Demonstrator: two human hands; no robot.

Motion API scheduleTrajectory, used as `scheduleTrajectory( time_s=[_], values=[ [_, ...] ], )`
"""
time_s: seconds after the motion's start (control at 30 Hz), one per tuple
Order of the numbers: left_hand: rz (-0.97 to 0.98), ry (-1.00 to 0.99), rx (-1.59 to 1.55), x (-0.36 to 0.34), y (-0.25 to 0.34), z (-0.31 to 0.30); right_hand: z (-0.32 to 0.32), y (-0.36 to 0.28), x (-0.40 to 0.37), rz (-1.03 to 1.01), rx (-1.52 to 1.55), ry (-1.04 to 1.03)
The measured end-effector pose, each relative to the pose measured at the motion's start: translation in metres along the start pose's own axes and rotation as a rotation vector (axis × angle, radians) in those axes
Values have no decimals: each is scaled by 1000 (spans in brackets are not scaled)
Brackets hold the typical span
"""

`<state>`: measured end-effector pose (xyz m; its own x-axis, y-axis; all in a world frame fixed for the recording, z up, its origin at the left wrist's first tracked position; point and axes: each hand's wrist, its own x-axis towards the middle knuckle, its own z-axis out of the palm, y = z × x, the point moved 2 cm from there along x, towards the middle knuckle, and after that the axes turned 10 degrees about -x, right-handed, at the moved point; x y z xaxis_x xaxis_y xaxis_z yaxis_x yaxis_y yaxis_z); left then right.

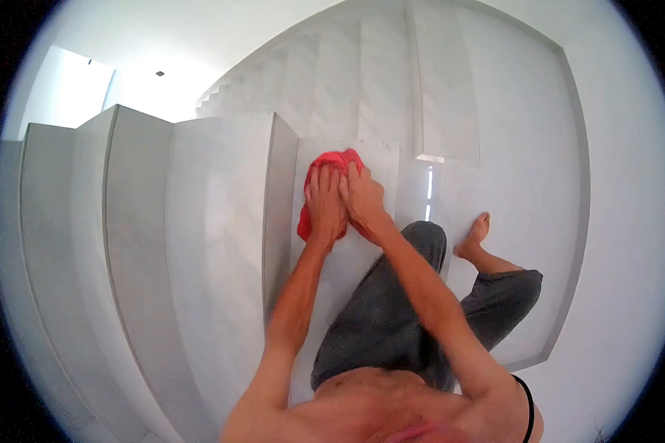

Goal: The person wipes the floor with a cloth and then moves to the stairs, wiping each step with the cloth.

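A crumpled red cloth (303,227) lies on the pale stone step (380,164) in front of me. On top of it, my left hand (326,203) presses down, its fingers closed over the bunched fabric. Beside it, my right hand (363,198) holds the cloth's upper right part with bent fingers. Both hands touch each other near the middle of the cloth. The fabric under the palms is hidden.
A riser (279,192) stands just left of the cloth, with further steps (207,221) beyond it. More stairs (332,74) run away ahead. At the right are a raised slab (445,88), a landing floor (524,162) and my bare foot (479,229).
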<state>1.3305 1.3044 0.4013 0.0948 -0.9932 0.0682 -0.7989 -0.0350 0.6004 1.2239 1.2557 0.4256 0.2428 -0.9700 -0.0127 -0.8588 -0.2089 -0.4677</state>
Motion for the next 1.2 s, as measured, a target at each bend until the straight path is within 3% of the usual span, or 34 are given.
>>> scheduleTrajectory(
  time_s=[0.13, 0.2, 0.3, 0.43, 0.57, 0.67, 0.73, 0.77, 0.83, 0.87, 0.93, 1.03, 1.2],
  values=[
    [-25, -72, -50, -30, 21, -9, -4, 7, -40, 77, -67, -102],
    [68, 34, 2, -22, 24, -6, -1, 9, -38, 92, -106, -83],
    [101, 38, 7, 19, 21, -5, -1, 18, 6, 4, -117, 52],
    [61, -36, -52, 54, 12, -9, -2, 19, 52, 31, -113, 79],
    [113, -48, -70, 23, -2, 0, -3, 30, 3, -5, -28, 106],
    [114, 67, -338, 10, 1, 1, -23, 28, -31, 48, 30, 56],
    [-204, 125, -375, 24, 30, -16, -39, 33, -17, 69, 95, -76],
    [-364, 154, -394, 31, 44, -23, -39, 42, -12, 42, 116, -46],
    [-383, 143, -282, 41, 56, -28, -37, 58, -3, -17, 157, 17],
    [-390, 139, -224, 46, 57, -28, -42, 58, 1, 73, 106, -7],
    [-336, 91, -85, 47, 58, -24, -54, 60, 3, 253, 1, -67],
    [-270, 87, -3, 41, 59, -19, -49, 54, 5, 326, -37, -22],
    [-49, 141, -58, 35, 51, -8, -32, 47, -2, 186, -168, -71]
  ],
)
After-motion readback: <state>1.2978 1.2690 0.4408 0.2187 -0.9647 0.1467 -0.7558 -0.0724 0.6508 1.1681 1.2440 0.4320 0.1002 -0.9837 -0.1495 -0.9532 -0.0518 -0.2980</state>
